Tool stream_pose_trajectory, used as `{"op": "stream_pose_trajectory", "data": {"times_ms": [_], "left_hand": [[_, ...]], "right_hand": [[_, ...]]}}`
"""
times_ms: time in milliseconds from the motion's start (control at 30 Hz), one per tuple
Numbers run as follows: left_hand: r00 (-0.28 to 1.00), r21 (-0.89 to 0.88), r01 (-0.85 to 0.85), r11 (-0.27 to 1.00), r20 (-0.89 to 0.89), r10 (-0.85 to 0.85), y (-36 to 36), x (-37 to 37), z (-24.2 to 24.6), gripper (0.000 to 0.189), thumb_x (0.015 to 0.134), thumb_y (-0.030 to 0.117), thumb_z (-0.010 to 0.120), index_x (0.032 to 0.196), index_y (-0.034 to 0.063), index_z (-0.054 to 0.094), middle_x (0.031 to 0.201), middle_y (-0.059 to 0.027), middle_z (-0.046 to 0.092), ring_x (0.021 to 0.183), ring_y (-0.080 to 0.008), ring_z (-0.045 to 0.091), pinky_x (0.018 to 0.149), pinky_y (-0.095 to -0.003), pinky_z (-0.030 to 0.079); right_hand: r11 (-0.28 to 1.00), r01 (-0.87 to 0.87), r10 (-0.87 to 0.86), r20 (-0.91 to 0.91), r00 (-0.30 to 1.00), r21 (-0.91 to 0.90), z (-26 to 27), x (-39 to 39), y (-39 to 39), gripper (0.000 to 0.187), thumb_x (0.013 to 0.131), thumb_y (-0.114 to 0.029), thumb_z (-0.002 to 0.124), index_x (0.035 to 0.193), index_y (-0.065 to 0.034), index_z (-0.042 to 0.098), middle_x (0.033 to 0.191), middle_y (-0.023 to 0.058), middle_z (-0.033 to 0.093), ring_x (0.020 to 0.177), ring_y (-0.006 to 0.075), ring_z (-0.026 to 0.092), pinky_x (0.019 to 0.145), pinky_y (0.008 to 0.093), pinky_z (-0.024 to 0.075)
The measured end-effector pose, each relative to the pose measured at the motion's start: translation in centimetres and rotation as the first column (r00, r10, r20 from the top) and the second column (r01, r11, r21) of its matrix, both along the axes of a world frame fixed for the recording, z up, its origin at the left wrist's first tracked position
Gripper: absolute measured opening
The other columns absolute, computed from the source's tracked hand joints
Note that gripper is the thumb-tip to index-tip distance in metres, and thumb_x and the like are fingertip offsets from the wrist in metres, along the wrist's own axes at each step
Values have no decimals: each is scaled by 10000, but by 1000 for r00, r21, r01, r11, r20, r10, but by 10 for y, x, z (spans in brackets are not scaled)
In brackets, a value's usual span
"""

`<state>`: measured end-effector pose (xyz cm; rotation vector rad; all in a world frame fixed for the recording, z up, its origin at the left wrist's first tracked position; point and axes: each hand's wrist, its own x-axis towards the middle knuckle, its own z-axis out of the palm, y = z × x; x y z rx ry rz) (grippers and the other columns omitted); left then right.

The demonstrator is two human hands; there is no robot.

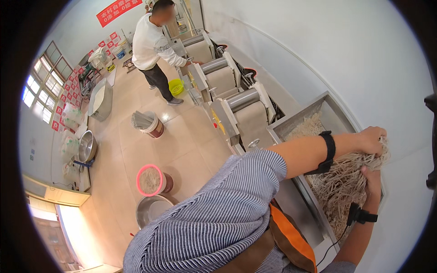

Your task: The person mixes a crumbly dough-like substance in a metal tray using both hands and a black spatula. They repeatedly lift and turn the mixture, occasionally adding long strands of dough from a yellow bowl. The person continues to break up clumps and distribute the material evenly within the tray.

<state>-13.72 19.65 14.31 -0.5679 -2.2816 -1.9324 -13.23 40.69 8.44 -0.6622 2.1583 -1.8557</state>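
Note:
A stainless-steel trough (pixel 329 94) lies before me, holding a tangled heap of greyish-brown noodle-like strands (pixel 336 184). At its far side my left hand (pixel 374 140) is closed around a bunch of the strands, which spill out past the fingers. My right hand (pixel 372 179) grips the same bunch from just below, its thumb pressed against the strands and the other fingers hidden. Paler crumbly dough bits (pixel 309 126) fill the trough's upper end. Black straps (pixel 327 152) circle both forearms.
Sheeting rollers (pixel 243 99) stand in a row beside the trough, with a person (pixel 150 44) reaching into them. Behind me on the floor are a pink-rimmed bucket (pixel 138 179), a steel basin (pixel 141 208) and a bucket of grey sticks (pixel 157 128). A white wall (pixel 406 194) borders the trough.

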Motion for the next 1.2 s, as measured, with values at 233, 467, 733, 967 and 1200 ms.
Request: {"op": "stream_pose_trajectory", "data": {"times_ms": [233,467,733,967,1200], "left_hand": [[991,-32,-65,997,-123,60,1,17,22,889,595,156,908,1359,-20,488,1182,-213,645,1131,-283,612,932,-368,525],[774,383,617,687,-451,-444,32,8,-55,885,492,232,984,1250,-44,619,1110,-130,710,1087,-255,643,945,-357,517],[969,-635,144,759,-68,-240,63,-8,-92,389,703,289,787,962,4,732,904,-154,730,869,-306,698,760,-432,550],[668,-855,-323,405,-510,-542,25,24,-102,133,795,185,699,869,88,751,863,-123,737,853,-312,717,728,-449,563],[969,-496,-50,867,186,163,-31,3,-42,356,817,158,757,1153,91,661,996,-154,715,857,-241,713,741,-393,582]], "right_hand": [[867,431,-419,102,902,-251,-26,-57,15,370,982,-99,623,1318,31,539,1228,125,645,1042,211,655,900,329,542],[780,270,-174,219,960,-564,6,-23,-28,312,979,-190,645,1211,17,628,1173,132,672,990,218,671,867,318,548],[928,151,-7,391,921,-341,-38,-75,53,302,957,-192,671,1178,14,646,1101,115,692,954,202,675,828,312,552],[840,306,-163,-330,930,447,-10,-33,10,440,800,-150,711,1210,-4,649,1185,176,692,1008,332,686,890,402,525],[580,388,-281,-272,920,716,-13,-18,101,771,719,-251,813,1403,-58,513,1267,217,655,1157,357,632,967,410,493]]}}
